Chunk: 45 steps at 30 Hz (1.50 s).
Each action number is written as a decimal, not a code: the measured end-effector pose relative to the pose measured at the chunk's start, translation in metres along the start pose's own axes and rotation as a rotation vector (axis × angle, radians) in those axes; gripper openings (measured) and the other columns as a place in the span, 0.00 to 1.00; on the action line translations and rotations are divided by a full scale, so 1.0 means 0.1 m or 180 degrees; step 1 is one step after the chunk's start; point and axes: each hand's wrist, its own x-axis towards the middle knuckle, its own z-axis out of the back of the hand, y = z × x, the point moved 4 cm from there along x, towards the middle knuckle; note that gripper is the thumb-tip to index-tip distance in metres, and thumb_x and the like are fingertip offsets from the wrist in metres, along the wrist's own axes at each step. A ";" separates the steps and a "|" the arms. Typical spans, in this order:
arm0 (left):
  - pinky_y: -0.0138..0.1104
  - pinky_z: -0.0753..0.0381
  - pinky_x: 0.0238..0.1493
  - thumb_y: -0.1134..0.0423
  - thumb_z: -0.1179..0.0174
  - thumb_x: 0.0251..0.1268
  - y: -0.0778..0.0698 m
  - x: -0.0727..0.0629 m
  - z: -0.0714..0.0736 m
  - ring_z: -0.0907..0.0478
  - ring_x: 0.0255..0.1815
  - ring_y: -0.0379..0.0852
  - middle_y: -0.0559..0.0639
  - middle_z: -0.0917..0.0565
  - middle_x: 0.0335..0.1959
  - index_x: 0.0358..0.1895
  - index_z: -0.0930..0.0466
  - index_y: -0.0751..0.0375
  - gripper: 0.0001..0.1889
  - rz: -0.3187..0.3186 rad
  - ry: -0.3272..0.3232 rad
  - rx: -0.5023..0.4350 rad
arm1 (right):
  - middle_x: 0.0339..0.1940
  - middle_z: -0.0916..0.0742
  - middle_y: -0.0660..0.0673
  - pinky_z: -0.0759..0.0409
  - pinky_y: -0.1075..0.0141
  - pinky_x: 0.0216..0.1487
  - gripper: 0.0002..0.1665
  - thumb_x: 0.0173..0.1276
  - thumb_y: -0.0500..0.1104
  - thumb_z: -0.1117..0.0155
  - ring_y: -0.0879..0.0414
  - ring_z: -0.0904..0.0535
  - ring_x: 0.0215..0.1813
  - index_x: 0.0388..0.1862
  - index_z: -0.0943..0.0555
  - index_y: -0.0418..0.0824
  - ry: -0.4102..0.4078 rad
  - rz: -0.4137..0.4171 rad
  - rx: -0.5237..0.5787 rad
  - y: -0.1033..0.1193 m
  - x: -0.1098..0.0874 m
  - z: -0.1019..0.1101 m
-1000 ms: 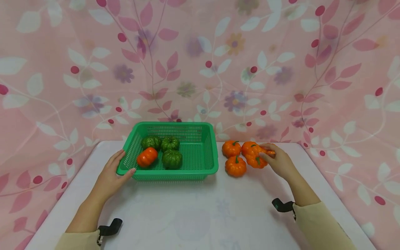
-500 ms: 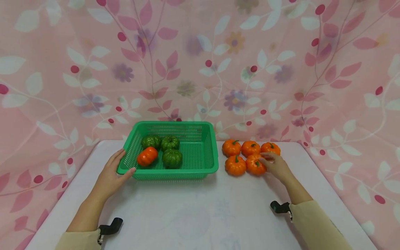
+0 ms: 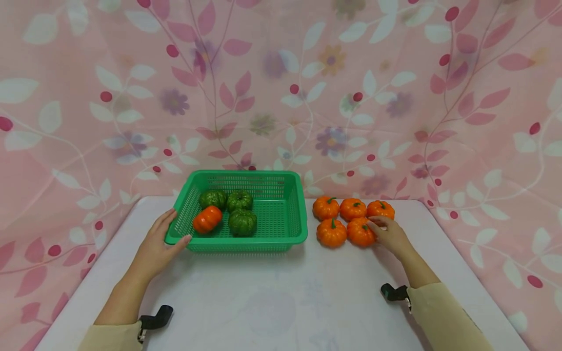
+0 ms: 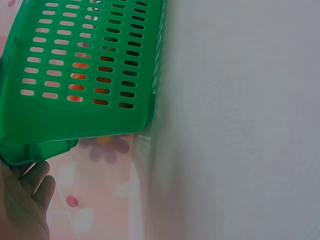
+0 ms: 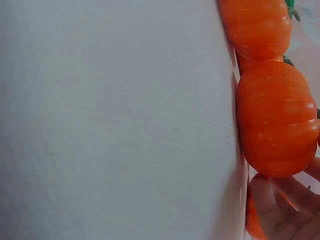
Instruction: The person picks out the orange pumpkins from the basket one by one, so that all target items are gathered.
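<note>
Beside the near-left corner of the green plastic basket [image 3: 263, 241] my left hand [image 3: 153, 247] rests with its fingers straight, fingertips at the left rim and thumb along the front corner. Three green pumpkins [image 3: 242, 223] and one red-orange pumpkin [image 3: 208, 220] lie in the basket's left half. On the table to the right, small orange pumpkins with green stems stand close together in two rows. My right hand [image 3: 393, 237] has its loosely bent fingers at the right side of the front-right orange pumpkin [image 3: 361, 232]. In the right wrist view, thumb and fingertips meet that pumpkin's [image 5: 277, 120] side.
The other orange pumpkins are the front-left one [image 3: 331, 233] and three behind, among them the back-right one [image 3: 381, 209] just past my right fingers. A white cloth covers the table [image 3: 272, 297]. A pink floral curtain [image 3: 281, 131] hangs behind it.
A second earlier the front-right orange pumpkin was in my right hand, overlapping the back row. It came down toward me onto the table, forming the front row. My left hand stayed put.
</note>
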 end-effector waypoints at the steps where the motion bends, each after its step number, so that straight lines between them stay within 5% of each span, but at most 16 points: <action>1: 0.70 0.43 0.66 0.49 0.36 0.68 0.00 0.00 0.00 0.46 0.75 0.70 0.62 0.44 0.78 0.77 0.45 0.69 0.44 0.0000 0.0001 -0.0005 | 0.63 0.23 0.30 0.16 0.55 0.48 0.33 0.79 0.57 0.47 0.42 0.20 0.48 0.70 0.29 0.35 0.0021 -0.0014 0.0019 0.00 0.00 0.00; 9: 0.70 0.43 0.66 0.49 0.35 0.67 -0.01 0.00 0.01 0.46 0.75 0.69 0.62 0.44 0.78 0.77 0.45 0.69 0.44 0.0021 0.0006 0.0009 | 0.61 0.21 0.28 0.15 0.57 0.44 0.28 0.80 0.50 0.48 0.40 0.17 0.48 0.69 0.29 0.32 -0.0003 0.0358 -0.0011 0.04 -0.09 0.10; 13: 0.69 0.42 0.66 0.48 0.35 0.67 -0.03 0.00 0.03 0.46 0.75 0.69 0.61 0.44 0.78 0.77 0.44 0.69 0.44 0.0020 0.0003 0.0007 | 0.62 0.21 0.29 0.18 0.46 0.53 0.31 0.77 0.52 0.43 0.35 0.20 0.55 0.69 0.28 0.34 0.0015 0.0484 -0.0081 0.06 -0.11 0.16; 17: 0.69 0.42 0.66 0.50 0.34 0.66 -0.03 0.00 0.04 0.45 0.75 0.68 0.61 0.44 0.78 0.77 0.44 0.69 0.44 0.0018 -0.0014 0.0008 | 0.66 0.24 0.30 0.25 0.37 0.60 0.39 0.71 0.56 0.35 0.33 0.28 0.65 0.72 0.30 0.36 0.0155 0.0501 -0.0152 0.05 -0.10 0.14; 22: 0.69 0.42 0.66 0.50 0.34 0.66 -0.02 0.00 0.04 0.45 0.75 0.69 0.62 0.44 0.78 0.77 0.44 0.69 0.44 0.0001 -0.0017 -0.0004 | 0.68 0.26 0.30 0.26 0.38 0.61 0.45 0.67 0.55 0.31 0.31 0.29 0.66 0.75 0.36 0.35 0.0314 0.0479 -0.0116 0.00 -0.06 0.05; 45: 0.69 0.41 0.66 0.48 0.35 0.66 0.00 -0.01 0.00 0.45 0.75 0.68 0.61 0.44 0.78 0.77 0.44 0.69 0.44 -0.0005 -0.0014 0.0023 | 0.69 0.27 0.29 0.24 0.41 0.61 0.43 0.68 0.54 0.30 0.32 0.26 0.63 0.73 0.34 0.34 0.0420 0.0408 -0.0059 0.05 -0.12 0.00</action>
